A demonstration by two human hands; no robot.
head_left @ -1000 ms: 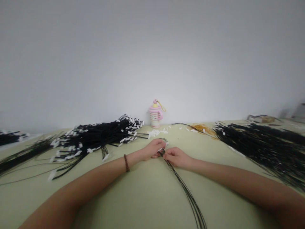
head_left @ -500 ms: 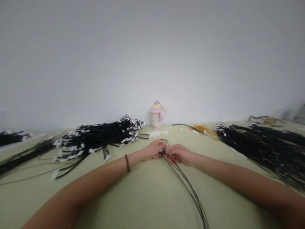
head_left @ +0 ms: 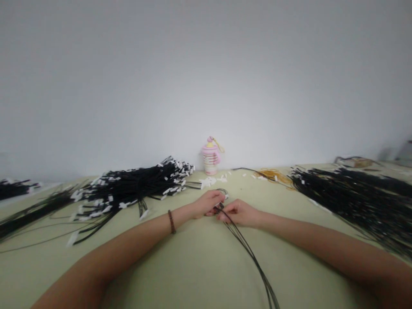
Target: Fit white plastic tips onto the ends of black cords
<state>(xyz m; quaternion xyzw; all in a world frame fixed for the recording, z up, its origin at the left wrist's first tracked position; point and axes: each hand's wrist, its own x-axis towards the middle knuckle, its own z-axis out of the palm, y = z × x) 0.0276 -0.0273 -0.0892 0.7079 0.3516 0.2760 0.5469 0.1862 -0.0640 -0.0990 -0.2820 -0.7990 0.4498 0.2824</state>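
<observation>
Thin black wires [head_left: 247, 246] trail from between my two hands toward the lower right edge of the view. My left hand [head_left: 208, 203] is closed on their upper end, where a small white connector [head_left: 226, 196] pokes out past the fingers. Close beside it, my right hand [head_left: 237, 212] pinches the wires just below a small dark piece [head_left: 221, 206] at the left fingertips. The fingers hide how the wires join the connector.
Left lies a heap of black wires [head_left: 138, 182] with white connectors. Another black wire pile [head_left: 350, 201] spreads at right. Loose white connectors [head_left: 209, 182], a pink-and-cream cup [head_left: 210, 159] and yellow wires [head_left: 273, 175] sit along the back of the green table [head_left: 180, 274], before a wall.
My right hand has shifted slightly left and down along the wires, its fingers closer to my left hand. The trailing wires have swung a little left. My left hand stays nearly in place.
</observation>
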